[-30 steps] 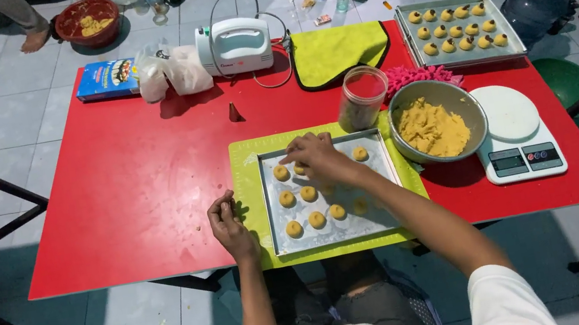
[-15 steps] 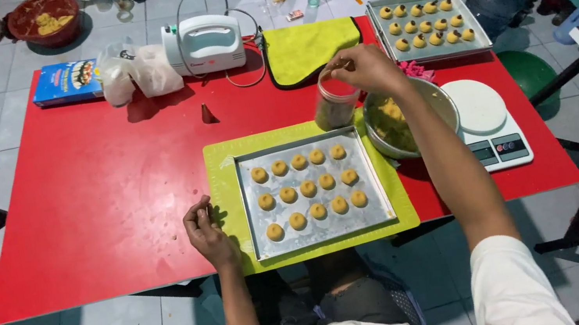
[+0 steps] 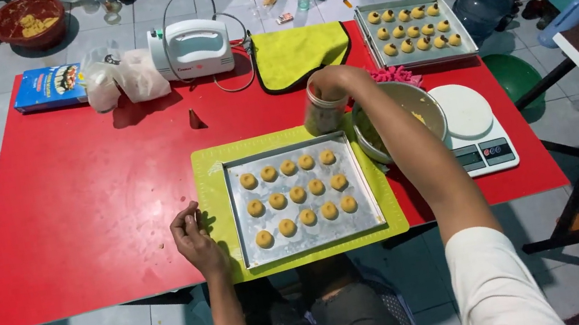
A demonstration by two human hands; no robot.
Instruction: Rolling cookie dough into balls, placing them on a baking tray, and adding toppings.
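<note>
A flat blue box (image 3: 48, 87) lies at the red table's (image 3: 77, 216) far-left corner.

Overhead view of a red table (image 3: 77, 216). The right hand (image 3: 331, 84) closes over the top of a clear jar (image 3: 322, 111), its fingers wrapped about the rim. Just below those fingers lies a metal tray (image 3: 307, 219) of round dough balls (image 3: 297, 193) on a green mat (image 3: 213, 200); beside the forearm stands a steel bowl (image 3: 422, 103). The left hand (image 3: 196, 238) rests at the mat's edge, fingertips touching it, curled loosely.
</note>
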